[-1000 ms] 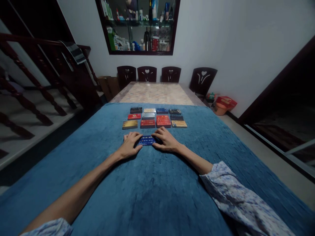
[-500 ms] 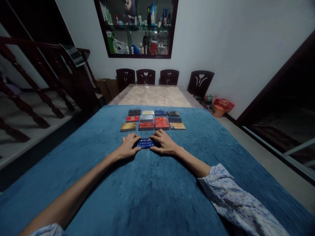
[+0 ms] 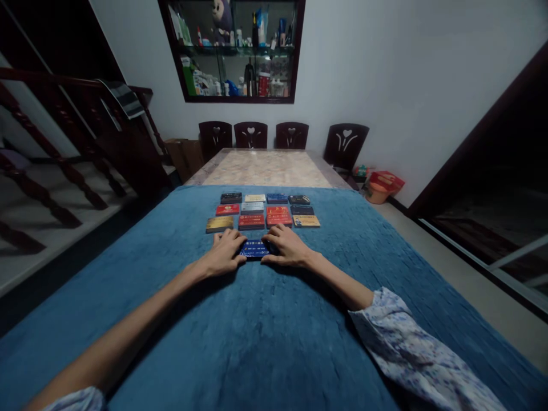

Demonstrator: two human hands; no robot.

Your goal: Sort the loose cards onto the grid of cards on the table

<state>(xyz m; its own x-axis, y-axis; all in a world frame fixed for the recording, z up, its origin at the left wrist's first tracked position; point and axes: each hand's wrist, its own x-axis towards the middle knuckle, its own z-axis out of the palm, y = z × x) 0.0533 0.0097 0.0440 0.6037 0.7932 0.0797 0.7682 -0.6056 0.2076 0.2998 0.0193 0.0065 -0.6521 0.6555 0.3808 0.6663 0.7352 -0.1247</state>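
A dark blue stack of cards lies on the blue cloth, held at both ends. My left hand grips its left end between thumb and fingers. At the right end, my right hand closes round it the same way. Just beyond are several card stacks in three rows. Nearest are a gold stack, a red stack, another red stack and a yellow stack. The middle row has a silver stack; the far row has a black stack.
Beyond the cloth shows the bare stone tabletop, with dark chairs behind it. A cardboard box stands at the far left, near a wooden railing. An orange bucket sits on the floor at right.
The view has shifted slightly, so the background sits a little left and lower. Both hands keep their grip on the blue stack, which stays in nearly the same place.
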